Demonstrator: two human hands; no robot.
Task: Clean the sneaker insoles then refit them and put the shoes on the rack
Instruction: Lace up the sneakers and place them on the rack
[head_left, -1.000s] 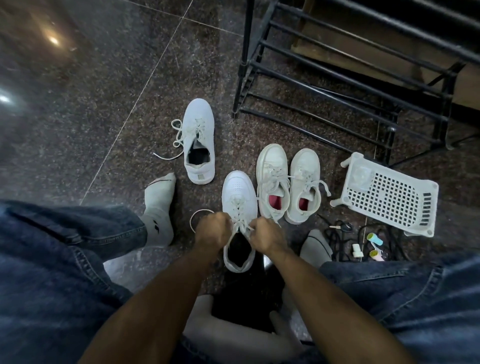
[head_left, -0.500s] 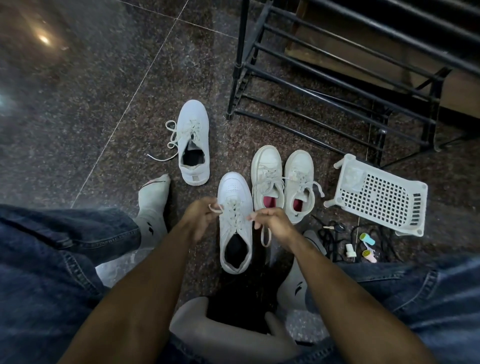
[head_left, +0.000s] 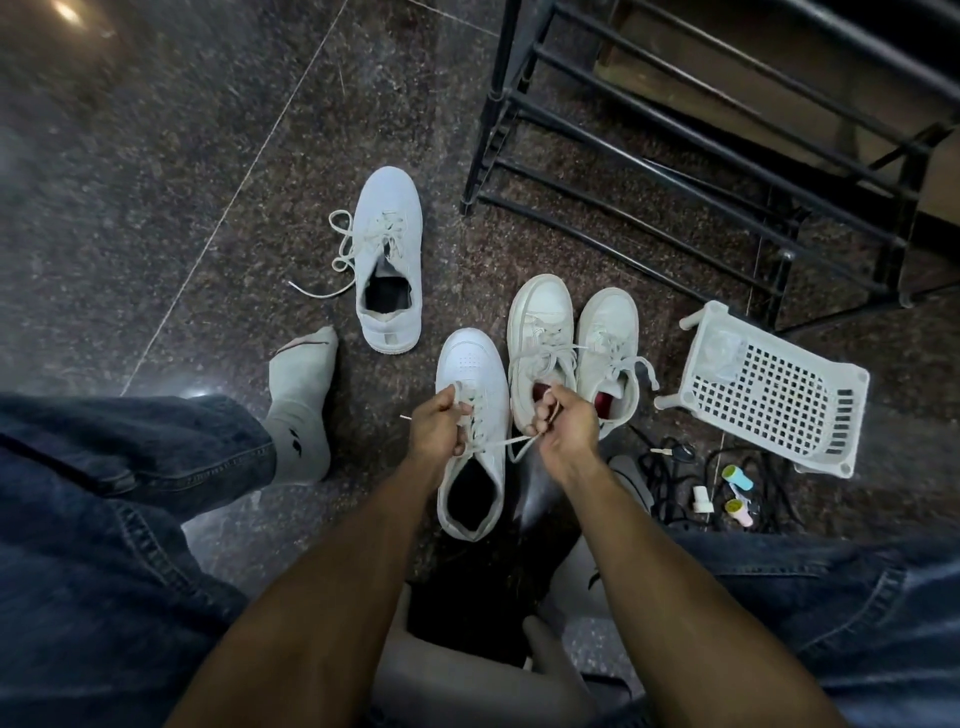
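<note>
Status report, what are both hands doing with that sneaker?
Left hand and right hand each gripping a lace end. Sneaker on floor, not yet racked. Rack bare, nothing blocking.

Bare floor (head_left: 171, 171) left; shoe pair (head_left: 571, 343) and basket (head_left: 774, 395) crowd right.

Lone sneaker (head_left: 388, 260) left of rack (head_left: 691, 140); basket (head_left: 769, 384) right of pair (head_left: 574, 338).

White sneaker (head_left: 470, 384) upright on floor, laces pulled.
</note>
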